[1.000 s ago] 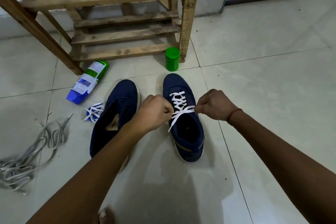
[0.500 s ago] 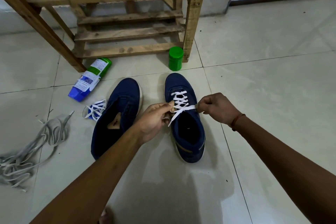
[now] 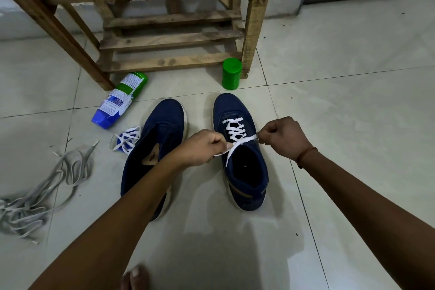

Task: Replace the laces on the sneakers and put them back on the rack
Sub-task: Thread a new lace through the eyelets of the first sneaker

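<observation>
Navy-blue sneakers sit side by side on a pale tiled floor [image 3: 341, 125], toes pointing at a wooden rack [image 3: 169, 40] on the far side. The right sneaker [image 3: 244, 179] has a fresh white lace [image 3: 235, 130] criss-crossed up its eyelets. The left hand [image 3: 202, 150] pinches one loose end in curled fingers and the right hand [image 3: 282, 136] pinches the other, and the two ends stretch apart across the shoe's opening. No knot shows.

The left sneaker [image 3: 162, 134] has bare eyelets. A second white lace [image 3: 126, 140] lies bundled just beside it on its left. Farther left, a tangle of grey laces [image 3: 42, 193], probably the old ones, sprawls over the tiles. A blue and green bottle [image 3: 120, 99] lies on its side and a green jar [image 3: 231, 73] stands upright near the rack's feet.

By this view the task is under halfway. One shoe is nearly laced but untied, the other is untouched, and neither is on the rack.
</observation>
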